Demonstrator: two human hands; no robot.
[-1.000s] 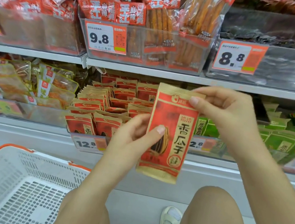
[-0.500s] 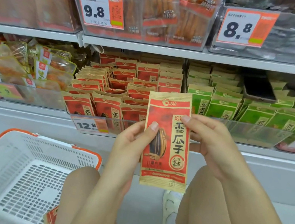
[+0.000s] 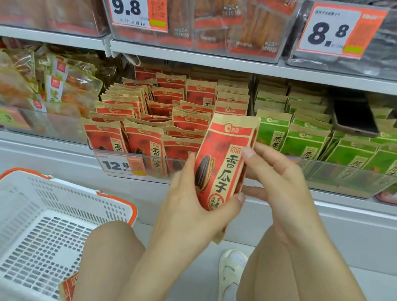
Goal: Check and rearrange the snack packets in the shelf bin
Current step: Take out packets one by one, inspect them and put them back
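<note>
The red-and-tan paper sunflower-seed packet (image 3: 222,165) now sits lower in the left hand (image 3: 192,202), which has slid from its side edge to wrap the bottom, thumb across the front. The right hand (image 3: 275,188) has shifted to the packet's right edge, index fingertip touching the print, other fingers loosely spread and gripping nothing. The packet stands upright in front of the clear plastic shelf bin (image 3: 136,163) full of matching red packets. A white basket with orange rim (image 3: 19,225) sits lower left.
</note>
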